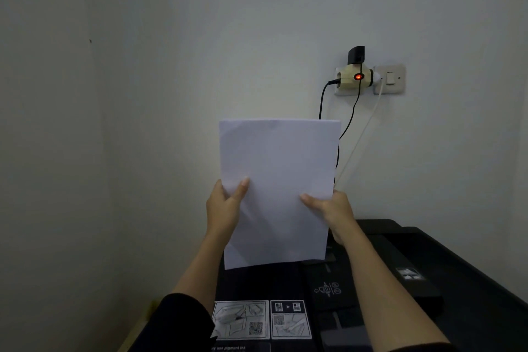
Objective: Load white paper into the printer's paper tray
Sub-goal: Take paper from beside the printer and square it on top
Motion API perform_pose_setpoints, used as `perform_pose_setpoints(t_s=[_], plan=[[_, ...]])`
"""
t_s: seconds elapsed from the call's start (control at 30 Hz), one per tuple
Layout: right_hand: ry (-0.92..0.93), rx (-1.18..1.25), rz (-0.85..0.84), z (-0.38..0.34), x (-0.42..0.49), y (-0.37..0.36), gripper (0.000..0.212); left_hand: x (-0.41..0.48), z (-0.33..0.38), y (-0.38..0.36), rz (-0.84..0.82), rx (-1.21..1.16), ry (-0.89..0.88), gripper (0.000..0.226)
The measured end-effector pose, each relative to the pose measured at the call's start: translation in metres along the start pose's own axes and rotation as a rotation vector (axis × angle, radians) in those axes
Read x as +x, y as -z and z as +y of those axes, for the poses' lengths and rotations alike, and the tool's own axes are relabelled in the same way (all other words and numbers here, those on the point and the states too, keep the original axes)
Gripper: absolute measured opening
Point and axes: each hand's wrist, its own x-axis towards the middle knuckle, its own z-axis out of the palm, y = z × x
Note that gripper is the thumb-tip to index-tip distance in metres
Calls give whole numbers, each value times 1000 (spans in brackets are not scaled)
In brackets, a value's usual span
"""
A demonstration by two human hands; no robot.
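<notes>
A stack of white paper (278, 180) is held upright in front of the wall, above the back of the black printer (400, 280). My left hand (224, 208) grips its left edge, thumb on the front. My right hand (331, 210) grips the right edge lower down, thumb across the sheet. The paper's bottom edge hangs just over the printer's rear feed area (328, 263), which it partly hides; I cannot tell whether it touches.
Instruction stickers (261, 320) lie on the printer's top at the front. A wall socket adapter (355, 77) with a red light and black and white cables (347, 123) sits on the wall above right. A wall stands close on the left.
</notes>
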Motion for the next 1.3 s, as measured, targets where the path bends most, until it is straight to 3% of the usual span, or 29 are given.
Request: perform_pose_setpoints(t_s=[0.17,0.3,0.5,0.8,0.97,1.1,1.3], plan=[[81,-87,170,0,-4,-17,32,-5,16,-14,194,178,-84,32],[139,-109,201,-6,-7,-30,31,-6,22,-12,276,272,-118,38],[119,-196,98,13,-17,-25,35,-19,-9,8,38,226,-59,36],[-18,-80,78,29,-28,-18,33,-36,-25,11,50,114,7,36],[45,-112,162,26,-29,-28,29,-36,-17,8,61,148,5,36],[43,-144,150,29,-32,-30,30,-38,-22,10,66,197,16,42],[-21,-142,99,43,-36,-23,33,-48,-38,16,29,259,86,31]])
